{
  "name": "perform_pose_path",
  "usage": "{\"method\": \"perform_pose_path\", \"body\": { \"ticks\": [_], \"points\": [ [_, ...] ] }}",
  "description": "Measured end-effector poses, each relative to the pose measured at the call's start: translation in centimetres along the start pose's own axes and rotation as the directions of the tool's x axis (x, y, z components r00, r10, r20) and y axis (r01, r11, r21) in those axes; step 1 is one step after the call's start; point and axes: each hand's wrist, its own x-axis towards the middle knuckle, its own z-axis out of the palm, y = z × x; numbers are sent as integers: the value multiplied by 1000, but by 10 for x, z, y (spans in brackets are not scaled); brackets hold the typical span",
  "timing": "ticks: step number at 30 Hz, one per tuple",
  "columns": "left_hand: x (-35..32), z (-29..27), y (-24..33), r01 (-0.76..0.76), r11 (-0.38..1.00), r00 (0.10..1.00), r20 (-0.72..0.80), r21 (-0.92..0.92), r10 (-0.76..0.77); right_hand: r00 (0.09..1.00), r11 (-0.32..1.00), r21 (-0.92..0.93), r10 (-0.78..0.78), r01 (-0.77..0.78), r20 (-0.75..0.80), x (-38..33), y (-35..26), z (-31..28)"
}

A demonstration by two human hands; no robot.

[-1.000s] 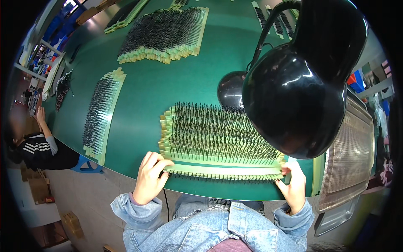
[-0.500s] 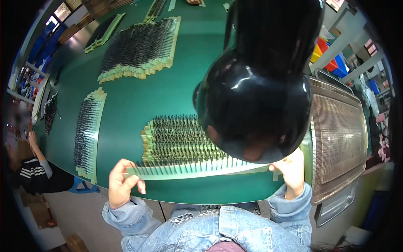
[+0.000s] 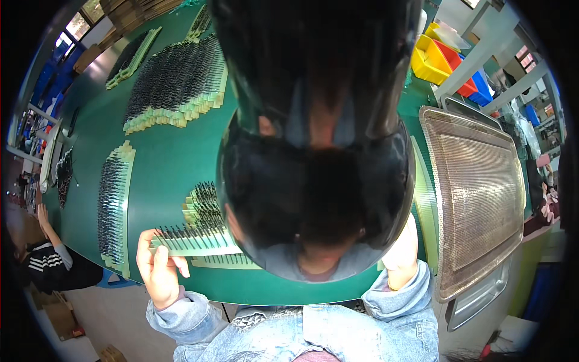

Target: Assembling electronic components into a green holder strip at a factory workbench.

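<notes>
From my remote seat I see the left hand (image 3: 160, 268) clamped on the left end of a pinned strip (image 3: 196, 242), thumb in front of the pale green band, its black pins pointing upward. The strip runs right and goes out of my sight behind the big black lamp (image 3: 319, 205) that fills the middle of the view. The right hand (image 3: 403, 256) shows only in part at the lamp's lower right edge, so I cannot tell whether its fingers grip anything. The two hands are well apart, near the front edge of the green table (image 3: 166, 169). Just behind the held strip I make out the left part of a strip stack (image 3: 205, 208); just in front of it lies a second strip (image 3: 226, 262), partly hidden too. Farther left I have a narrow row of strips (image 3: 113, 208), and beyond it a larger pile (image 3: 175, 81). On the right I see a brown ribbed tray (image 3: 479, 205), and at far left a co-worker's hand (image 3: 43, 218).
</notes>
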Motion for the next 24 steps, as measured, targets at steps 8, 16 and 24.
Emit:
{"method": "perform_pose_path", "body": {
  "ticks": [8, 16, 24],
  "points": [
    [1, -6, 0, 24, 1000, 1000, -18, 20, -24, 981, 993, -58, -91, 103, 173, -6, -6, -2],
    [2, -1, -1, 97, 995, 990, -100, -9, -97, 970, 944, -264, -151, 198, 189, -10, -8, -9],
    [-1, 17, 5, 88, 996, 982, -169, 32, -81, 993, 991, -92, 99, -93, 58, 4, -10, 3]
  ]
}}
